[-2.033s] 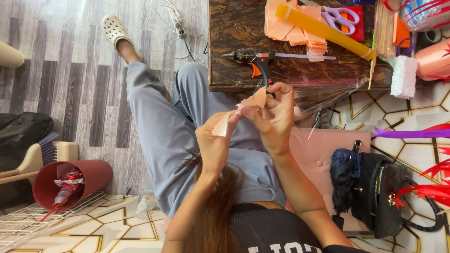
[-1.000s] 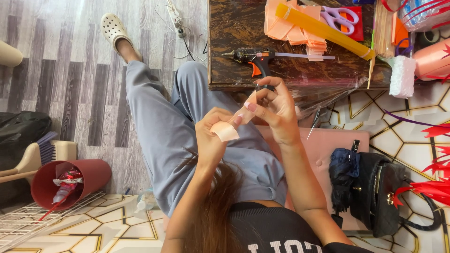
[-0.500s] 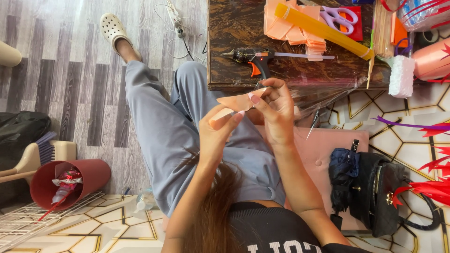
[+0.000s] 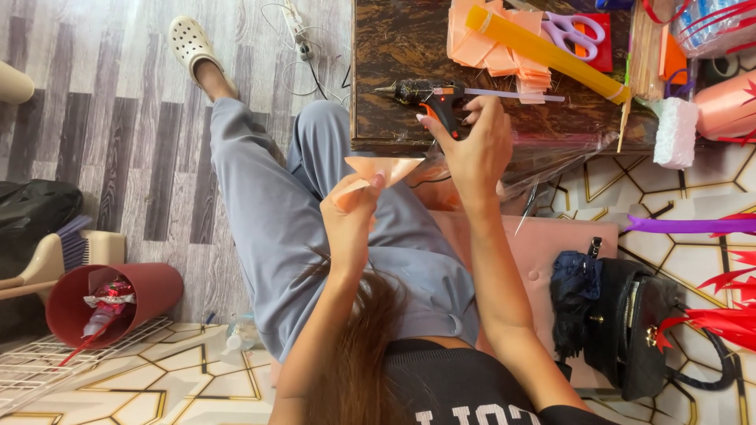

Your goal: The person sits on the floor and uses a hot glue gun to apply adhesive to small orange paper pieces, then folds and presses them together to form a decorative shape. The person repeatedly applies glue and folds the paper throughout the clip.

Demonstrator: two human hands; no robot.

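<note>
The left hand is closed on a folded piece of peach ribbon, pinched between the thumb and the fingers, so the pointed fold stands out just above the hand. This hand is held over the lap, in front of the grey trousers.

The right hand is just beside it, a little further from the body, at the near edge of the dark counter. Its fingers are curled around the orange handle of a glue gun, which lies on the counter with the black nozzle pointing away from the hand, toward the left side. The ribbon and the glue gun are near each other but not touching.

Beyond the right hand, on the counter, there is a pile of cut peach ribbon pieces, a long orange strip and purple scissors. To the right of this hand, a black bag sits on the patterned floor.
</note>
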